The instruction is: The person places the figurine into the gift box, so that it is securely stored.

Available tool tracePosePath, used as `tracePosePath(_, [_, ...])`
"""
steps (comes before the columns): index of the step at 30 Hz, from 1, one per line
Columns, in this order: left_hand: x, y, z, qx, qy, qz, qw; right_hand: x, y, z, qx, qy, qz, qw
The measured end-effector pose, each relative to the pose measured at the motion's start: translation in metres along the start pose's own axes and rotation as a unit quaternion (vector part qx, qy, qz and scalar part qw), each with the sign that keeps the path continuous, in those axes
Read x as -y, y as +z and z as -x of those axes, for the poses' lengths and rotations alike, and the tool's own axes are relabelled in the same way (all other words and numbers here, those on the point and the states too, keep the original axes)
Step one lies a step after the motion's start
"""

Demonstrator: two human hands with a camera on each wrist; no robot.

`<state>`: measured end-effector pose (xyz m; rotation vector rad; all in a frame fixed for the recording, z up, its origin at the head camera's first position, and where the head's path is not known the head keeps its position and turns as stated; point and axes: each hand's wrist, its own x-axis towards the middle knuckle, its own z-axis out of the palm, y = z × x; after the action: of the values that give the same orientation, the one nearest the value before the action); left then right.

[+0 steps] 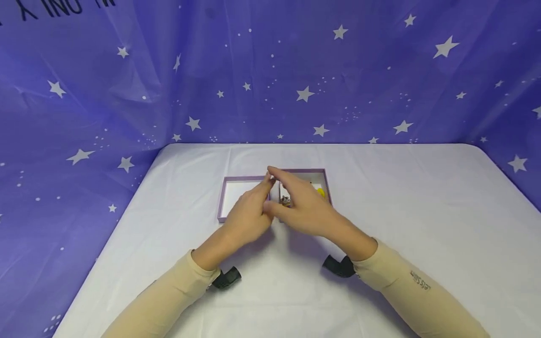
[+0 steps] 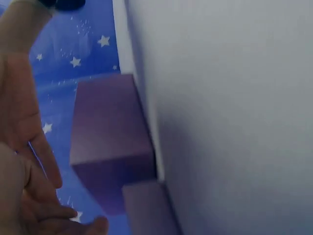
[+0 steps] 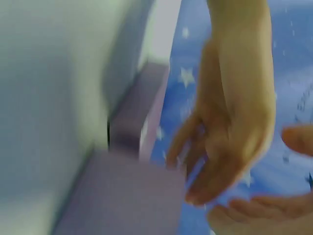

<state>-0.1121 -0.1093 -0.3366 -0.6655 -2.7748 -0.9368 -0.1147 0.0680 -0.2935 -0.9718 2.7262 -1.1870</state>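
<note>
My left hand (image 1: 250, 213) and right hand (image 1: 305, 206) come together over the two boxes, fingertips meeting or overlapping in the head view. The fingers of both are fairly straight, and nothing shows in either grip. Beneath the left hand lies a shallow purple-rimmed tray (image 1: 221, 206) with a white inside. A deeper purple box (image 1: 327, 188) stands beside it under the right hand. Inside this box are a yellow piece (image 1: 321, 192) and small brownish, metallic-looking bits (image 1: 285, 201), partly covered by the right hand. In the right wrist view, the left hand (image 3: 234, 127) hangs beside the boxes.
A white cloth (image 1: 422, 202) covers the table. Behind it hangs a blue-purple curtain (image 1: 270, 70) with white stars. Black wrist mounts (image 1: 339, 266) sit by the cuffs of both beige sleeves (image 1: 405, 286), close over the cloth.
</note>
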Motion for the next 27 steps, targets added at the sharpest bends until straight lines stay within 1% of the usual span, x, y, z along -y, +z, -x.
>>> tracePosePath(1, [0.002,-0.004,0.0,-0.014,-0.014,-0.01,0.9997,0.006,0.005,0.0,-0.007,0.013,-0.017,0.9998])
tracePosePath(3, [0.006,-0.013,-0.002,-0.035,-0.049,-0.009,0.9981,0.015,0.015,-0.002,-0.016,0.038,-0.049,0.9979])
tracePosePath(5, [0.01,-0.021,-0.004,-0.044,-0.093,0.02,0.9945,0.023,0.024,-0.003,-0.014,0.071,-0.078,0.9943])
tracePosePath(7, [0.014,-0.029,-0.005,-0.041,-0.143,0.066,0.9866,0.029,0.032,-0.004,-0.007,0.103,-0.094,0.9902])
tracePosePath(9, [0.018,-0.034,-0.007,-0.037,-0.188,0.108,0.9756,0.033,0.041,-0.005,0.006,0.134,-0.116,0.9841])
tracePosePath(11, [0.021,-0.038,-0.008,-0.03,-0.224,0.129,0.9655,0.034,0.05,-0.007,0.015,0.16,-0.129,0.9786])
tracePosePath(12, [0.023,-0.039,-0.009,-0.026,-0.236,0.13,0.9626,0.034,0.055,-0.008,0.017,0.168,-0.135,0.9763])
tracePosePath(14, [0.027,-0.04,-0.009,-0.014,-0.249,0.111,0.9619,0.034,0.064,-0.012,0.021,0.183,-0.146,0.9721])
tracePosePath(16, [0.031,-0.039,-0.01,-0.001,-0.254,0.08,0.9638,0.033,0.072,-0.017,0.021,0.19,-0.147,0.9704])
tracePosePath(19, [0.037,-0.037,-0.01,0.014,-0.246,0.015,0.969,0.033,0.079,-0.023,0.019,0.205,-0.153,0.9665])
tracePosePath(21, [0.038,-0.037,-0.01,0.014,-0.242,-0.031,0.9698,0.033,0.081,-0.025,0.016,0.221,-0.159,0.962])
tracePosePath(24, [0.041,-0.038,-0.009,0.019,-0.246,-0.085,0.9654,0.033,0.082,-0.027,0.008,0.242,-0.175,0.9542])
tracePosePath(27, [0.045,-0.039,-0.006,0.034,-0.253,-0.135,0.9573,0.03,0.082,-0.03,-0.007,0.251,-0.177,0.9516])
